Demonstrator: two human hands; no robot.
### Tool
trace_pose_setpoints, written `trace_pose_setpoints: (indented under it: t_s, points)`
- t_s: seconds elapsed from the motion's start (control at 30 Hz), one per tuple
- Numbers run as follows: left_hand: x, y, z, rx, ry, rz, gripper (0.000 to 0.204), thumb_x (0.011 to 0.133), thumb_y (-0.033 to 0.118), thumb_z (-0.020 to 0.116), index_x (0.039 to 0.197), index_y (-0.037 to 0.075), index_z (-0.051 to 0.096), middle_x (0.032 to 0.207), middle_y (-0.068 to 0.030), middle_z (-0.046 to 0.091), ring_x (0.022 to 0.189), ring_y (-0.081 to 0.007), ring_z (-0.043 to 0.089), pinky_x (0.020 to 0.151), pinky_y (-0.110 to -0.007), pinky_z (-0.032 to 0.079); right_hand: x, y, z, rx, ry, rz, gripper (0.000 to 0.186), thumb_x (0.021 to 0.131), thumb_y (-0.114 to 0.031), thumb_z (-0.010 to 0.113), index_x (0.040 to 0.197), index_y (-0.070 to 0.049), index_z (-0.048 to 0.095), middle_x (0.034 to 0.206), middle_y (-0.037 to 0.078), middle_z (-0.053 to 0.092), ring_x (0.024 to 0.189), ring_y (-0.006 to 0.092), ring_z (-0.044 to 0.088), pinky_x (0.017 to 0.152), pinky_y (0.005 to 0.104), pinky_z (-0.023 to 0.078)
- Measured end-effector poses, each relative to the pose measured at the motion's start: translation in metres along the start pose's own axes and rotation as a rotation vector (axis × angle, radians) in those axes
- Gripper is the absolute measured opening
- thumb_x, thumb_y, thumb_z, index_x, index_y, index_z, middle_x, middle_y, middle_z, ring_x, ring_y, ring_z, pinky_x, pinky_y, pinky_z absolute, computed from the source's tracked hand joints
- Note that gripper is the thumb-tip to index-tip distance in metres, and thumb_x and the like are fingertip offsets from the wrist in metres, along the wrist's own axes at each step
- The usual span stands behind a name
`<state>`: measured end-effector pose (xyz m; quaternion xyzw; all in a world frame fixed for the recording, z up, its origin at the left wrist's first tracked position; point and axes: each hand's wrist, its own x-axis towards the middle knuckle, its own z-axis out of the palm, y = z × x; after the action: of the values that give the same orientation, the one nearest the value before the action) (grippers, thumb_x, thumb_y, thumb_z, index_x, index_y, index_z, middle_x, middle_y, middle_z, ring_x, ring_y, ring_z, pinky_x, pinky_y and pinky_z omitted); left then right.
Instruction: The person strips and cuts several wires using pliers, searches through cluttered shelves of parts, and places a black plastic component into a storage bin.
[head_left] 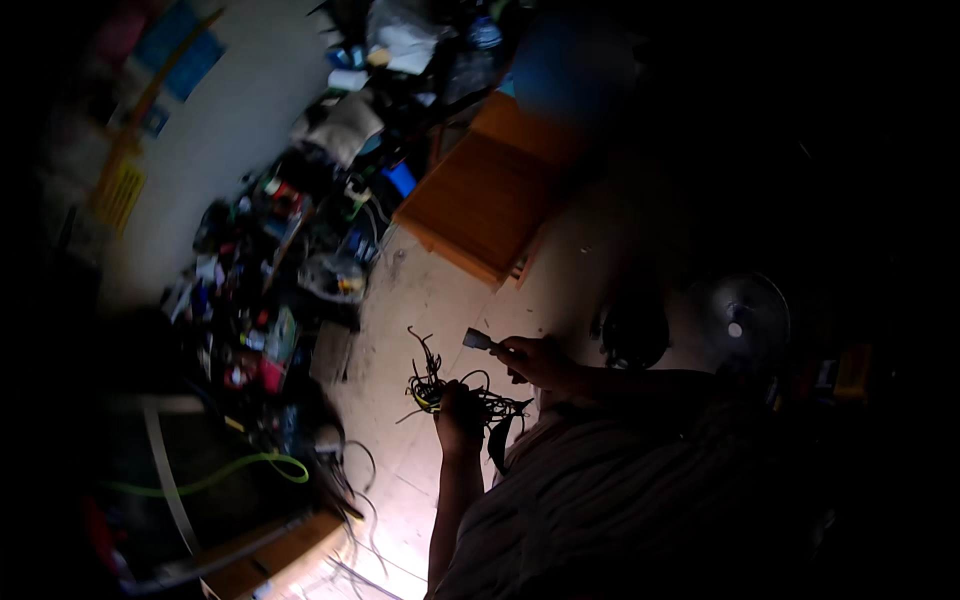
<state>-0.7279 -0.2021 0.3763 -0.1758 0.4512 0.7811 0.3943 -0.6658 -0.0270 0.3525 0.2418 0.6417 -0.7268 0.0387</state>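
In my left hand [458,412] is a tangled bundle of thin wires [500,405], mostly dark with some yellow-green strands. My fingers are closed round its middle, and loose ends stick out on both sides. A dark flat piece [499,442] hangs below the bundle. My right hand [540,362], just to the right and slightly farther off, pinches a small grey piece with a wide blocky head and a narrower neck [478,339]; its exact kind is too dim to tell. This piece is held above the wires, apart from them.
An orange-brown wooden chair [480,205] stands ahead on the pale floor [400,300]. Heaped clutter [290,240] lines the wall at left. A dark box-like item with a light strap [170,480] and loose cables sit at lower left. A round translucent disc [745,325] lies at right, in shadow.
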Motion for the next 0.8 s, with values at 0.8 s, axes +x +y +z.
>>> trace_pose_setpoints:
  t_s: [0.8]
  points:
    - [0.174,0.005,0.289,0.402,-0.324,-0.337,0.017,0.090,0.023,0.055,0.077,0.013,0.050,0.064,0.0007,0.051,0.056,-0.0131,0.053,0.046,-0.025,0.042,-0.053,-0.045,-0.235,0.292,0.596,0.237,0.039,0.090,-0.041,0.046,0.100,-0.005,0.054,0.063,0.006,0.056,0.047,0.0165,0.054,0.040,0.0309,0.041]
